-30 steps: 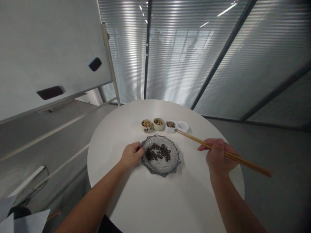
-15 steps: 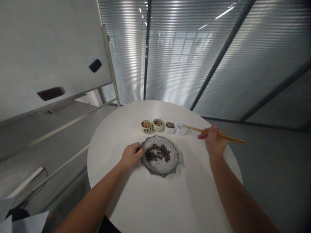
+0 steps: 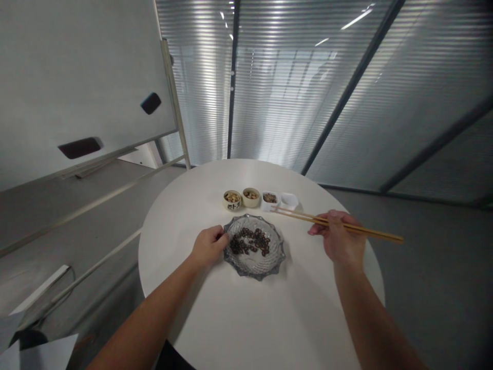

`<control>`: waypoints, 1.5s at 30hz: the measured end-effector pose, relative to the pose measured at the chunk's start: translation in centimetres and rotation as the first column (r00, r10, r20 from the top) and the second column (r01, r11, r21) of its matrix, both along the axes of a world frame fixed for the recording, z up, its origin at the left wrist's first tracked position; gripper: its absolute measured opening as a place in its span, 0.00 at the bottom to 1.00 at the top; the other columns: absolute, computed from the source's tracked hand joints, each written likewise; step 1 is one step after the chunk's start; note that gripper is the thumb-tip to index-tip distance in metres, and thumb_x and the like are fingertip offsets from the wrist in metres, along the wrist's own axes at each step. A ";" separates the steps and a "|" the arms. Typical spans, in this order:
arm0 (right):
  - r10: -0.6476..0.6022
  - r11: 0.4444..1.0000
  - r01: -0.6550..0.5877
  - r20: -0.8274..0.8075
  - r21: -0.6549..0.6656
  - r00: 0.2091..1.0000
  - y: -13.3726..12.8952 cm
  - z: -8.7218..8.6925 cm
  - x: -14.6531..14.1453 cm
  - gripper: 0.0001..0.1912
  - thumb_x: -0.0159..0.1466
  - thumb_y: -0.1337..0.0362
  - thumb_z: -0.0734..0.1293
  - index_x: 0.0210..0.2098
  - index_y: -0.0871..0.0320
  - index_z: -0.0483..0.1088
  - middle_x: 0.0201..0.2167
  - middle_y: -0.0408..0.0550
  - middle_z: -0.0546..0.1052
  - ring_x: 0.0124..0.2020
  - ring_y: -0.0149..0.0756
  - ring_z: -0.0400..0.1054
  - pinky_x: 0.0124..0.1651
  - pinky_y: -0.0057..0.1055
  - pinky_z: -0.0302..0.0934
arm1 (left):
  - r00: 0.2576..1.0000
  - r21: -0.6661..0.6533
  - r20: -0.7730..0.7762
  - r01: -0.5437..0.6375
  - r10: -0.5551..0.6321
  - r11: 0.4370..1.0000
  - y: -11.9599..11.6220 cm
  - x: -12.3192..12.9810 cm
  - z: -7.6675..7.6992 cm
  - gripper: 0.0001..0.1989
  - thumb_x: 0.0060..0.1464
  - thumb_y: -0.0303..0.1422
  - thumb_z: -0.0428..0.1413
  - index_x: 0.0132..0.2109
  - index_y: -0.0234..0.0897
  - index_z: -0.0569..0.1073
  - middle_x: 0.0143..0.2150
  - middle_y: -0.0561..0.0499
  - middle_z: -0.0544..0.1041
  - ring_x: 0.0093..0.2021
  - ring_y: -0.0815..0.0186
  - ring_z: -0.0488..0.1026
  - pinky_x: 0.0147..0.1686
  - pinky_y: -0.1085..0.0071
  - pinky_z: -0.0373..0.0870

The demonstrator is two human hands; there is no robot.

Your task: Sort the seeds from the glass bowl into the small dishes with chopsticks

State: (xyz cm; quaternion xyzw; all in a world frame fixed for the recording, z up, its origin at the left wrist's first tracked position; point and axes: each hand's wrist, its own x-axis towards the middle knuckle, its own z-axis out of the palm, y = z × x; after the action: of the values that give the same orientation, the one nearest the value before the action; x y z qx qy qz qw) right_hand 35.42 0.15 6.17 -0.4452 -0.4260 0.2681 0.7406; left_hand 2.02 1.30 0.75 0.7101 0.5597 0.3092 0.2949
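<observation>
Glass bowl (image 3: 259,267) of dark beans (image 3: 262,240) mid-table, left hand (image 3: 208,246) pinching its left rim. Right hand (image 3: 342,237) closed around chopsticks (image 3: 379,234), tips slightly apart by the near side of the white cups (image 3: 269,207); can't tell if they grip anything. Round cups (image 3: 232,205) far left of those. Looks like between-picks positioning; next pick calls for lowering tips, squeezing.

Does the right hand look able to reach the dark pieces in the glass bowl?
Probably yes: the right hand holds chopsticks close to the open glass bowl; nothing covers the dark pieces.
</observation>
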 end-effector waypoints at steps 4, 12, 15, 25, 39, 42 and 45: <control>0.178 0.976 -0.163 0.097 -0.143 0.979 -1.8 -1.0 -1.3 0.20 0.64 0.47 0.72 0.30 0.59 0.74 0.20 0.46 0.78 0.15 0.35 0.72 0.19 0.30 0.70 | 1.000 -0.002 0.008 0.000 0.000 1.000 0.0 0.0 -0.1 0.15 0.58 0.41 0.50 0.26 0.38 0.64 0.23 0.57 0.62 0.27 0.69 0.61 0.29 0.71 0.52; 0.294 0.942 -0.188 0.414 -0.278 0.862 -2.7 -1.6 -2.1 0.24 0.69 0.44 0.64 0.30 0.58 0.75 0.17 0.46 0.77 0.18 0.34 0.72 0.24 0.27 0.67 | 1.000 -0.006 0.017 -0.005 0.005 1.000 0.2 -0.1 -0.6 0.16 0.58 0.41 0.50 0.26 0.37 0.65 0.23 0.57 0.62 0.27 0.69 0.61 0.28 0.71 0.51; 0.281 0.950 -0.169 0.482 -0.262 0.830 -2.7 -2.0 -2.2 0.23 0.70 0.45 0.63 0.30 0.57 0.75 0.18 0.45 0.77 0.19 0.35 0.73 0.25 0.28 0.67 | 1.000 -0.001 0.015 0.000 0.000 1.000 0.2 -0.1 -0.6 0.16 0.58 0.41 0.50 0.26 0.37 0.65 0.23 0.57 0.63 0.27 0.69 0.62 0.28 0.72 0.51; 0.268 0.960 -0.169 0.574 -0.221 0.774 -2.6 -3.2 -3.2 0.19 0.71 0.51 0.64 0.32 0.56 0.77 0.19 0.43 0.77 0.21 0.34 0.72 0.28 0.29 0.67 | 1.000 -0.015 0.014 -0.004 0.004 1.000 0.1 -0.1 -0.5 0.15 0.57 0.41 0.50 0.26 0.38 0.63 0.23 0.57 0.61 0.27 0.70 0.60 0.28 0.72 0.51; 0.121 0.993 -0.087 0.662 -0.085 0.740 -2.7 -2.8 -4.1 0.20 0.72 0.55 0.64 0.27 0.56 0.77 0.18 0.42 0.77 0.20 0.33 0.73 0.27 0.28 0.67 | 1.000 -0.003 0.003 0.012 -0.012 1.000 0.2 -0.1 -0.4 0.15 0.58 0.41 0.50 0.27 0.38 0.63 0.23 0.57 0.61 0.27 0.70 0.60 0.28 0.72 0.51; 0.083 0.997 -0.061 0.639 -0.057 0.765 -2.9 -3.1 -4.1 0.19 0.71 0.55 0.64 0.28 0.56 0.77 0.19 0.43 0.77 0.21 0.34 0.73 0.28 0.29 0.68 | 1.000 -0.007 -0.005 0.011 -0.011 1.000 0.2 -0.1 -0.4 0.15 0.57 0.40 0.50 0.26 0.38 0.63 0.23 0.57 0.61 0.27 0.70 0.60 0.28 0.72 0.50; 0.041 0.999 -0.029 0.549 -0.030 0.835 -3.0 -3.1 -4.2 0.19 0.71 0.54 0.64 0.29 0.57 0.78 0.19 0.44 0.77 0.21 0.34 0.74 0.29 0.30 0.69 | 1.000 0.003 0.007 0.008 -0.008 1.000 0.2 0.0 -0.4 0.15 0.57 0.40 0.50 0.26 0.38 0.62 0.23 0.57 0.61 0.27 0.70 0.59 0.28 0.72 0.50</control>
State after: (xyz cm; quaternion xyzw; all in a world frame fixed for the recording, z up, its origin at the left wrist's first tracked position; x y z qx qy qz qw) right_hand 31.26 -2.88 3.03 -0.5032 -0.6259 0.1468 0.5775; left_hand 1.97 1.48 0.33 0.7117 0.5552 0.3112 0.2972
